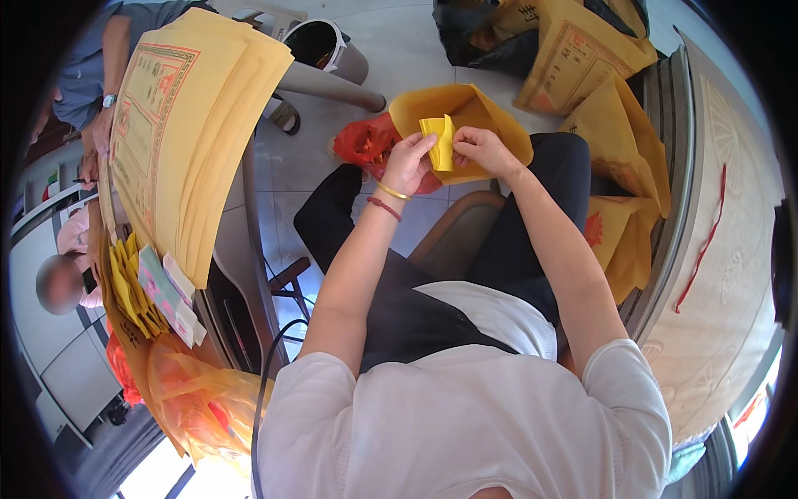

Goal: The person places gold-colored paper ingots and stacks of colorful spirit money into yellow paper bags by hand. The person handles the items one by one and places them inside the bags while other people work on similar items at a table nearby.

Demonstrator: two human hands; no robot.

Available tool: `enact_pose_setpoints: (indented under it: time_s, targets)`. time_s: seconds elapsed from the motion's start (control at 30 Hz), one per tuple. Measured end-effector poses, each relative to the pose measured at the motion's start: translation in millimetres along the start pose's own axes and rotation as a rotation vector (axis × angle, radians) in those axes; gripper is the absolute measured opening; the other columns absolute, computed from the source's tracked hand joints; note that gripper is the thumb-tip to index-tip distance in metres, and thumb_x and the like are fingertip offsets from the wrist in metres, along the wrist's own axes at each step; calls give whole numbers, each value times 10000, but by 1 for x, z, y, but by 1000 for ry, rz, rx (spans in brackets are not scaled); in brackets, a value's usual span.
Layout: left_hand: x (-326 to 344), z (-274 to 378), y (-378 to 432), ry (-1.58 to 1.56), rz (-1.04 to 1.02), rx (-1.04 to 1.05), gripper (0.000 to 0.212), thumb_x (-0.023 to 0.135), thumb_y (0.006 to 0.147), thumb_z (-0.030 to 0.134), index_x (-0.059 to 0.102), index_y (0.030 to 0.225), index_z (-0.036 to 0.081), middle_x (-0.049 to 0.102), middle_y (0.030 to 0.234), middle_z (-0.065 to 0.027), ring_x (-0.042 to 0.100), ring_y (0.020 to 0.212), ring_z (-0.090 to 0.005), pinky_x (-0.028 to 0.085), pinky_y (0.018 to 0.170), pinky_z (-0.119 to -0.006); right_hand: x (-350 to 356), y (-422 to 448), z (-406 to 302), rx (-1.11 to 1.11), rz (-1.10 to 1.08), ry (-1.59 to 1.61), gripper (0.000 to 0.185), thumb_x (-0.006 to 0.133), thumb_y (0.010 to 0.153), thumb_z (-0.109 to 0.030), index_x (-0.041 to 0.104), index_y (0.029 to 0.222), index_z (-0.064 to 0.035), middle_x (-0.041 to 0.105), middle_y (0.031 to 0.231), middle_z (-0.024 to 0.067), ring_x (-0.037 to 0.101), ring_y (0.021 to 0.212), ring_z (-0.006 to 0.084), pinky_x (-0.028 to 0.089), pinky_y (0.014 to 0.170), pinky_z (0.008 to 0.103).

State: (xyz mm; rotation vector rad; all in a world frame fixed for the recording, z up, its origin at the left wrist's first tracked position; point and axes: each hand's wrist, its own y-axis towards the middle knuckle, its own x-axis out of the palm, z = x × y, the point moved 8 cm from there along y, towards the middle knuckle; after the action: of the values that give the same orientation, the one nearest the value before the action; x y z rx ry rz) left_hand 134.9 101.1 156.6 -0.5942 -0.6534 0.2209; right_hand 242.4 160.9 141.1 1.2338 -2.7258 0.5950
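Note:
My left hand point(408, 163) holds a folded piece of yellow paper point(441, 143), the thumb pressed on its face. Close against the paper's right edge, my right hand point(489, 151) has its fingertips pinched together on it. Both hands are over a large open kraft-paper bag point(508, 128), whose mouth faces up towards me between my knees. Beside its left side, a red plastic bag point(358, 142) with small items in it is on the floor, partly hidden by my left hand and the kraft bag.
Left, a table carries stacked printed kraft bags point(206, 125), yellow paper packets point(134, 284) and an orange plastic bag point(199, 387). Beyond are a co-worker's hand point(100, 131) and a bin point(349, 59). Filled kraft bags point(623, 143) stand right, by a sofa point(704, 237) with a red cord point(704, 243).

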Motion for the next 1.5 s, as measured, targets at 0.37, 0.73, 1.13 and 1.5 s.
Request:
enact_pose_setpoints:
  time_s: [0.37, 0.73, 1.13, 1.5]
  targets:
    - [-9, 38, -6, 478, 250, 399, 340, 554, 821, -9, 454, 1146, -34, 580, 977, -71, 569, 858, -119, 470, 773, -247, -44, 0, 17, 66, 360, -1034, 208, 449, 835, -131, 634, 862, -41, 658, 906, 116, 633, 806, 321, 499, 698, 409]
    - [-14, 51, -18, 368, 277, 377, 245, 569, 815, 32, 515, 1043, -41, 605, 933, -66, 578, 811, -105, 460, 730, -237, -61, -9, 48, 627, 378, -1237, 302, 392, 866, -158, 652, 997, -80, 631, 1039, 114, 609, 965, 270, 492, 774, 379]
    - [7, 63, -29, 214, 154, 359, 203, 549, 839, 30, 532, 1032, -33, 598, 961, -67, 573, 823, -102, 456, 758, -235, -58, -3, 41, 469, 431, -1206, 264, 461, 852, -219, 650, 952, -64, 647, 984, 106, 631, 875, 270, 500, 724, 375]
    - [26, 47, -25, 204, 101, 289, 188, 554, 836, 42, 546, 1005, -40, 606, 924, -56, 569, 817, -93, 453, 745, -227, -12, -1, 20, -141, 99, -992, 238, 516, 828, -218, 605, 1007, -87, 597, 1026, 122, 586, 913, 293, 469, 764, 388]
